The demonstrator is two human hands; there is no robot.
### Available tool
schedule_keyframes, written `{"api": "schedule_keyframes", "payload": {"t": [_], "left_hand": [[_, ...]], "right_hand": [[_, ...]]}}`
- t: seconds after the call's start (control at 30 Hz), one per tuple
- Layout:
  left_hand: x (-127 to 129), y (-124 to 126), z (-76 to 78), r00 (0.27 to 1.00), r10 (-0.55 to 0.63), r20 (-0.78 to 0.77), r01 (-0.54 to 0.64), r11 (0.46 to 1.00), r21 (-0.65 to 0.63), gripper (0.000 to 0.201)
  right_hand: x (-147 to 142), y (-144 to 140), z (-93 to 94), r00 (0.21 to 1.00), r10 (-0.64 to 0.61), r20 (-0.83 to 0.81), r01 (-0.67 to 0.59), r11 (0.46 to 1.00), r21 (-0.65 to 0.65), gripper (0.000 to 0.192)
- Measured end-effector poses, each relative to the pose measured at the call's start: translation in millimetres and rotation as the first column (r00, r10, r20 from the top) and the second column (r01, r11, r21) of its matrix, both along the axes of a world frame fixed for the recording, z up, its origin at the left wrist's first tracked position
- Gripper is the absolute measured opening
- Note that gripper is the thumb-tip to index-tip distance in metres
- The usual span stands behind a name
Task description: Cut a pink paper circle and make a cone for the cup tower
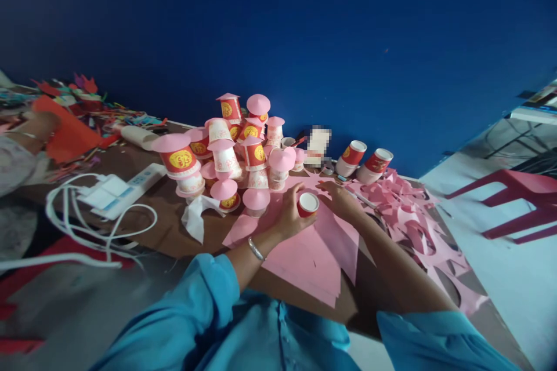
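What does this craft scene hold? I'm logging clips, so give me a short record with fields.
left hand: holds a small red paper cup upside down on the pink paper sheets
right hand: beside the cup, on the paper
behind: pile of paper cups with pink cone lids
right of pile: two red cups lying tilted
left: white power strip
surface: brown table

Obstacles: heap of capped paper cups (235, 145) crowding the counter (165, 226) just beyond the hands; two lying cups (365, 162) blocking the right; white cables (87, 226) trailing left. Flat pink paper (308, 261) lying passable in front.
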State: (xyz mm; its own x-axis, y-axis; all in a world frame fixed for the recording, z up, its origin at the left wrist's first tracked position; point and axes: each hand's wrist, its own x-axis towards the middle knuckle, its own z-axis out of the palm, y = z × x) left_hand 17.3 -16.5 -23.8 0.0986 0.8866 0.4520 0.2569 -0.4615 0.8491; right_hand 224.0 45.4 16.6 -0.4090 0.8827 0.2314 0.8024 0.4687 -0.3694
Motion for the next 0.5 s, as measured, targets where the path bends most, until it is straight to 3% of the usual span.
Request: {"api": "schedule_keyframes", "payload": {"t": [0.3, 0.4, 0.5], "left_hand": [[-2.3, -9.4, 15.2, 0.996, 0.083, -0.025, -0.076, 0.975, 0.210, 0.083], [-2.7, -18.4, 32.8, 0.996, 0.083, -0.032, -0.073, 0.965, 0.251, 0.074], [-4.6, -32.3, 59.1, 0.998, 0.038, -0.057, -0.022, 0.965, 0.260, 0.051]], "right_hand": [[8.2, -16.1, 17.9, 0.967, -0.130, -0.217, 0.148, 0.987, 0.065, 0.032], [2.2, -24.7, 19.8, 0.944, -0.125, -0.304, 0.146, 0.988, 0.047, 0.032], [-3.1, -31.9, 18.3, 0.931, -0.114, -0.346, 0.134, 0.990, 0.035, 0.034]]}}
